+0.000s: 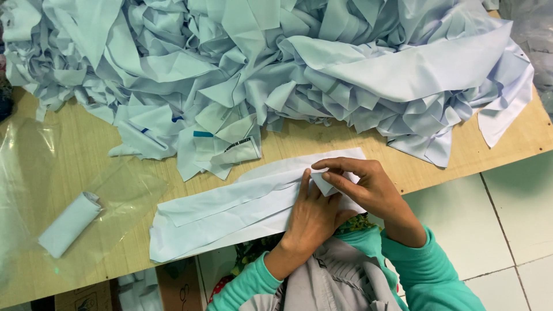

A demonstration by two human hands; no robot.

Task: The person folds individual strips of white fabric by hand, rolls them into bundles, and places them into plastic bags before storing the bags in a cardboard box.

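A long strip of pale blue-white cloth (230, 213) lies flat along the near edge of the wooden table (86, 144). My left hand (311, 219) rests palm down on the strip's right part, fingers together and pressing it. My right hand (363, 187) pinches the strip's right end between thumb and fingers, folding a small corner over just above my left fingertips. Both sleeves are teal.
A big heap of pale blue cloth pieces (276, 69) covers the far half of the table. A rolled cloth piece (69, 224) lies inside a clear plastic bag (34, 190) at the left. White floor tiles (495, 219) show to the right of the table edge.
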